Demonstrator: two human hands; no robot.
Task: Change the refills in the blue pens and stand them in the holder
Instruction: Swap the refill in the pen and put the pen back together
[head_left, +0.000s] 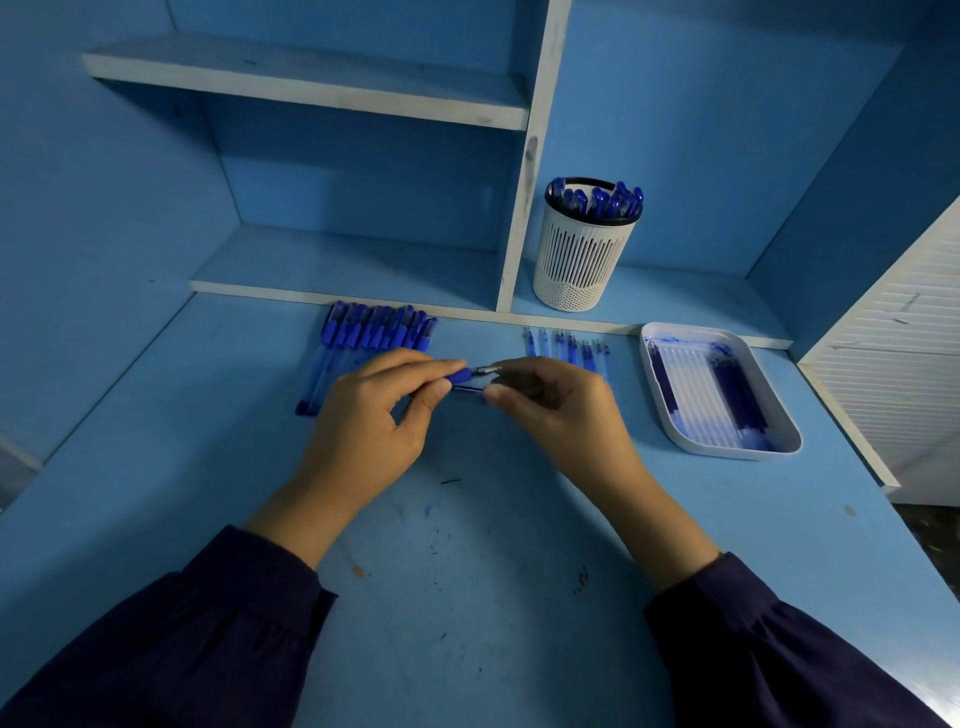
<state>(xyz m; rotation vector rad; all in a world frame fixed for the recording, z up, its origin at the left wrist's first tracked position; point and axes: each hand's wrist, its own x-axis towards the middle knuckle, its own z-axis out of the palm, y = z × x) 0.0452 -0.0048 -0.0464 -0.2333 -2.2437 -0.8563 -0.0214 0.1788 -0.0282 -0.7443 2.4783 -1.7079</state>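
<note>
Both hands, left hand (363, 421) and right hand (558, 410), pinch a blue pen (461, 375), grey tip bared.

No text, label, brand or number was legible anywhere. Row of pens (371, 332) on the worktop (467, 571), held pen (464, 375), holder (584, 254), tray (662, 410): no readable marking on any. Pen barrels were too small and blurred to tell whether they carried print.
</note>
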